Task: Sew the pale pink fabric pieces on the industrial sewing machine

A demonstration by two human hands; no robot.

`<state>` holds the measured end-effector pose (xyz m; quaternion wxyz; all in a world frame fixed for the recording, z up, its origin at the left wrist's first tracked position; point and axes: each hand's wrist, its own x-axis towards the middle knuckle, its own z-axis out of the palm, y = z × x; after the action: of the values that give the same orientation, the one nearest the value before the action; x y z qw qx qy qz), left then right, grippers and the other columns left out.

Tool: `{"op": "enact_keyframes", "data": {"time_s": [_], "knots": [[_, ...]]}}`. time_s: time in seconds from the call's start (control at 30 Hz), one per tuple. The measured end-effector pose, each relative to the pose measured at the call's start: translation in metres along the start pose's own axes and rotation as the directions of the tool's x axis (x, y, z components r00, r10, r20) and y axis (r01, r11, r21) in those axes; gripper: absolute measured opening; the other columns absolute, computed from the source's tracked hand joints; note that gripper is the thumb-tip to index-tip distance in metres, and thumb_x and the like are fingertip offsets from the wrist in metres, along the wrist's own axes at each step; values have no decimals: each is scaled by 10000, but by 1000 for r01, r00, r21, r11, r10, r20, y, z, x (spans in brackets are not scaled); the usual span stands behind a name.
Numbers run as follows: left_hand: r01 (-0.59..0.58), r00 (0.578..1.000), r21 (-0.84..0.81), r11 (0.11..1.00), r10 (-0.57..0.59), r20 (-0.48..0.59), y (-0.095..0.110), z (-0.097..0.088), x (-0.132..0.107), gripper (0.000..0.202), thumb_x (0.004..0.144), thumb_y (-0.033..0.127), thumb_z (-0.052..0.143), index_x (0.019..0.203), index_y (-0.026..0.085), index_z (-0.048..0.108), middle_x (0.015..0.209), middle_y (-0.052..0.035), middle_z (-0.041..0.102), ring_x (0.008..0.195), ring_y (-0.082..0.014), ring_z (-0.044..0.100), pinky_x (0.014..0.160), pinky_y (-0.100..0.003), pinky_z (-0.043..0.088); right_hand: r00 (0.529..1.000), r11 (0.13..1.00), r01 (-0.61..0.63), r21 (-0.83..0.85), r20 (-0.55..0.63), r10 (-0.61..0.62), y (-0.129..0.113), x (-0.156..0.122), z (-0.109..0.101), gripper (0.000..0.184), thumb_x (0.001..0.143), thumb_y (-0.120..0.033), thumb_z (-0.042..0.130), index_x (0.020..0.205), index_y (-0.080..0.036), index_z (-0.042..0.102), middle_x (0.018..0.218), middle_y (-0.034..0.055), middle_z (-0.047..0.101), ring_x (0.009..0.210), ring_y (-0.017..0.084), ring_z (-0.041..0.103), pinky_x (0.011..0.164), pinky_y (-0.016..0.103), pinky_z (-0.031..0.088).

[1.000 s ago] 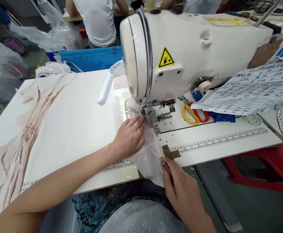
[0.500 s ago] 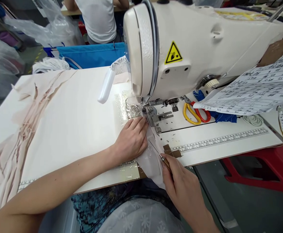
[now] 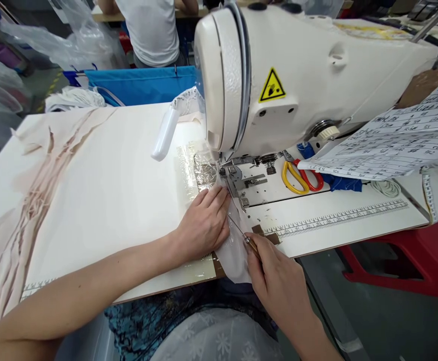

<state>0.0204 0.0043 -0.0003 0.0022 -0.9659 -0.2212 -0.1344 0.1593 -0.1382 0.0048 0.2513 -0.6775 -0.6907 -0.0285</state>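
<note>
My left hand point(image 3: 205, 220) lies palm down on a thin white fabric point(image 3: 236, 258), its fingers stretched toward the presser foot of the sewing machine point(image 3: 264, 115). The fabric runs from under the needle area down over the table's front edge. In my right hand point(image 3: 279, 281) is an awl point(image 3: 251, 245) with a wooden handle and a thin metal shaft. Its shaft points at the fabric beside my left hand's fingers; whether the tip touches the cloth I cannot tell.
Pale pink fabric strips point(image 3: 41, 200) lie along the table's left side. Scissors point(image 3: 297, 178) with yellow and red handles rest right of the needle, near a printed paper sheet point(image 3: 392, 135). A red stool point(image 3: 422, 265) stands at right. Another person point(image 3: 153, 32) sits beyond the machine.
My left hand has shifted slightly toward me along with the fabric. My right hand has moved a little left, bringing the awl's shaft closer to the left hand's fingers.
</note>
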Motion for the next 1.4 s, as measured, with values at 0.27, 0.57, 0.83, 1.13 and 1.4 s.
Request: {"op": "enact_keyframes", "data": {"time_s": [0.27, 0.57, 0.83, 1.13, 1.4], "knots": [[-7, 1000, -3, 1000, 7, 20, 0, -3, 0, 464, 940, 223, 419, 1328, 10, 559, 1401, -220, 554, 1328, -336, 495, 1117, -469, 400, 1000, 1000, 0, 19, 1, 0, 0, 7, 2, 241, 993, -127, 374, 1092, -115, 593, 882, 82, 758, 718, 187, 743, 542, 255, 522], [-8, 1000, 43, 999, 7, 16, -9, -1, 3, 500, 946, 227, 427, 1354, -43, 526, 1409, -228, 542, 1332, -338, 481, 1115, -451, 398, 1000, 1000, 22, -4, -16, -22, -1, 17, 7, 261, 1012, -144, 348, 1072, -122, 602, 858, 77, 768, 690, 168, 734, 524, 237, 490], [54, 996, 97, 994, -60, 62, -19, -7, 10, 436, 945, 213, 454, 1306, -3, 571, 1288, -221, 577, 1161, -345, 539, 966, -469, 467, 999, 1000, -2, -3, -50, 2, -6, 25, 12, 294, 1031, -179, 327, 1076, -111, 610, 875, 87, 792, 687, 177, 758, 544, 255, 507], [-4, 1000, 108, 994, 2, 11, -25, -6, 8, 399, 971, 144, 409, 1314, 16, 567, 1356, -186, 586, 1286, -307, 489, 1051, -441, 417, 999, 997, -45, 66, -2, 45, -10, 16, 10, 311, 1038, -209, 317, 1073, -102, 607, 837, 102, 783, 660, 186, 753, 486, 250, 494], [-34, 997, 88, 996, 40, -65, -9, 0, 4, 394, 968, 256, 447, 1219, 26, 645, 1318, -188, 622, 1247, -307, 538, 1048, -461, 429, 999, 999, -25, 35, -30, 26, -10, 16, 9, 304, 1014, -169, 328, 1050, -87, 619, 813, 92, 776, 637, 205, 753, 497, 276, 522]]}}
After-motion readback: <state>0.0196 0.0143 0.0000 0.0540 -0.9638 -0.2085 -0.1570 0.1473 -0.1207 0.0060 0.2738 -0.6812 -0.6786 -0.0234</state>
